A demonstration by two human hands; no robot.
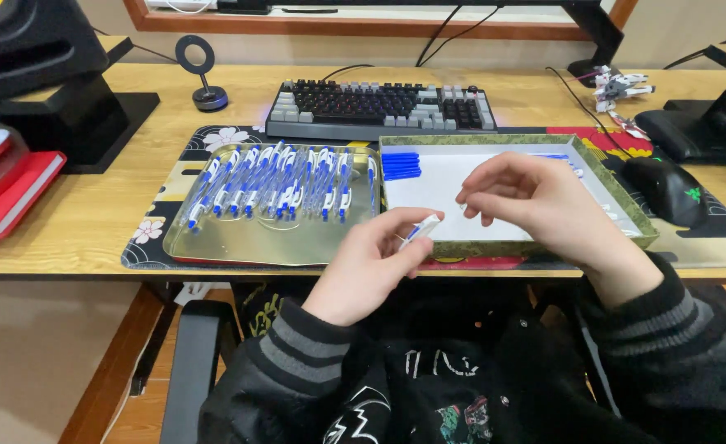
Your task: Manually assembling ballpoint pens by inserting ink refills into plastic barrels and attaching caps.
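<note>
My left hand (371, 263) holds a white and blue pen (420, 231) near the desk's front edge, its tip pointing up and right. My right hand (536, 201) hovers just right of it over a green-rimmed box (511, 247), fingertips pinched together near the pen's end; whether they pinch a small part I cannot tell. The box has a white floor with blue pen parts (400, 164) stacked at its far left corner. To the left, a shiny metal tray (272, 242) carries several white and blue pens (285, 185) in a row.
A keyboard (379, 107) lies behind tray and box on a patterned desk mat (153, 218). A black mouse (667, 189) sits right of the box. Red folders (9, 193) lie at the left edge, beside a black stand (50, 74). A small ring stand (203, 78) is far left.
</note>
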